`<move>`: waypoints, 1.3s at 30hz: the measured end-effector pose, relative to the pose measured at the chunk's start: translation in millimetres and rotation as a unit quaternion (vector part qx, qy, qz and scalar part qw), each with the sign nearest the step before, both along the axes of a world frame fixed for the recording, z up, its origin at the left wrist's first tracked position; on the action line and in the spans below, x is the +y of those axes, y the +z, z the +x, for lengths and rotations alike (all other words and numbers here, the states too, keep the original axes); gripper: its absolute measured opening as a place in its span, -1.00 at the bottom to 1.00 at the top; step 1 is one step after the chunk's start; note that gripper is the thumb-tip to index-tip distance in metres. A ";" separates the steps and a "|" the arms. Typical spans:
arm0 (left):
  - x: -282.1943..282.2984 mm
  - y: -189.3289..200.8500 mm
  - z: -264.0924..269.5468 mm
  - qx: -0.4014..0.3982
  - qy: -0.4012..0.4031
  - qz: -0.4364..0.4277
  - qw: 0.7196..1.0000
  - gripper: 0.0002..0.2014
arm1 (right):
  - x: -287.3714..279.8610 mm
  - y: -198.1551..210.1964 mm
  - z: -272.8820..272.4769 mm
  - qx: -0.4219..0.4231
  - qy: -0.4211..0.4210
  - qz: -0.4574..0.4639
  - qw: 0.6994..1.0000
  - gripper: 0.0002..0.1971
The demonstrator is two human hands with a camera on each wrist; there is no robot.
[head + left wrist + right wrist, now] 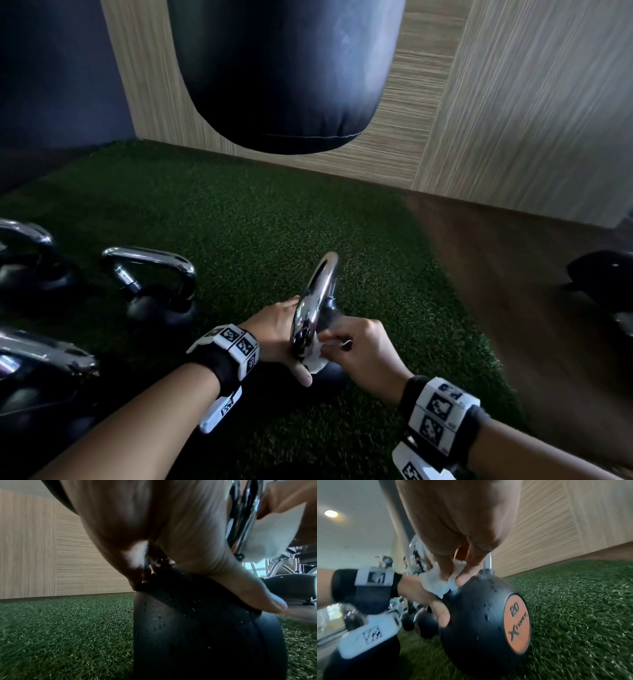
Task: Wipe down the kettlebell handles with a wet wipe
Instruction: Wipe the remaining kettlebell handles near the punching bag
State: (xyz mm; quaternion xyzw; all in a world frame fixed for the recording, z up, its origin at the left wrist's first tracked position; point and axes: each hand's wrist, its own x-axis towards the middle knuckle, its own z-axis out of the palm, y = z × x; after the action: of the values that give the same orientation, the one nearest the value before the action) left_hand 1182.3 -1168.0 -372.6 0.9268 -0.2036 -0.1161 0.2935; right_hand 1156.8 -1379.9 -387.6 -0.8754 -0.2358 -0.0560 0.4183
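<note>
A black kettlebell (481,615) stands on the green turf (239,219), in front of the person and under a hanging black punching bag (284,68). Its orange side disc reads "20" in the right wrist view, and small droplets dot its black body. The chrome handle (313,301) rises between the two hands, seen edge-on from the head camera. The left hand (277,334) rests against the left side of the handle's base, its thumb (267,601) stretched out flat over the top of the ball; the other fingers of this hand are hidden behind the handle, so I cannot tell how they lie. The right hand (359,349) pinches a crumpled white wet wipe (441,580) between thumb and fingertips and holds it against the lower part of the handle, where the handle meets the ball. Both wrists wear black bands with white marker blocks. Three more kettlebells (154,284) with chrome handles stand close together on the turf at the person's left. A wood-grain wall (513,102) runs behind the turf, and a strip of brown floor (513,274) lies to the right.
</note>
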 end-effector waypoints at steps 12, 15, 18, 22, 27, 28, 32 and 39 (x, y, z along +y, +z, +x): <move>-2.4 0.8 -7.5 -0.062 -0.032 -0.003 0.998 -0.02 | 5.5 33.6 47.1 0.234 0.175 0.019 0.956 -0.78; -1.9 -1.5 -6.5 -0.059 -0.028 -0.011 0.998 -0.01 | 3.0 28.8 55.1 0.262 0.198 0.033 0.944 -0.81; -1.3 -1.9 -5.2 -0.059 -0.041 -0.011 0.997 -0.12 | 6.0 20.3 64.5 0.262 0.183 -0.002 0.948 -0.83; -2.4 -6.2 -4.4 -0.089 -0.038 0.007 0.995 -0.10 | 6.4 23.0 61.0 0.344 0.207 0.108 0.910 -0.81; -2.6 -6.6 -4.7 -0.093 -0.028 0.006 0.995 -0.01 | 4.0 20.9 61.0 0.449 0.159 0.389 0.788 -0.72; -2.5 -5.5 -5.4 -0.090 -0.025 0.005 0.996 -0.01 | 5.1 20.7 64.3 0.447 0.129 0.437 0.770 -0.76; -3.8 -2.4 -6.6 -0.088 -0.016 0.003 0.996 0.07 | 10.8 21.8 61.4 0.450 0.101 0.486 0.742 -0.74; -4.3 -2.4 -8.3 -0.074 -0.006 0.014 0.997 0.14 | 22.9 28.5 65.6 0.383 -0.040 0.520 0.762 -0.81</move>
State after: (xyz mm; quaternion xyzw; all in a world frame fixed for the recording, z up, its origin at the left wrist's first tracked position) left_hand 1174.0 -1172.3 -375.0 0.9357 -0.2283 -0.0519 0.2641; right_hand 1222.4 -1357.0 -359.1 -0.4805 0.0446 0.1536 0.8623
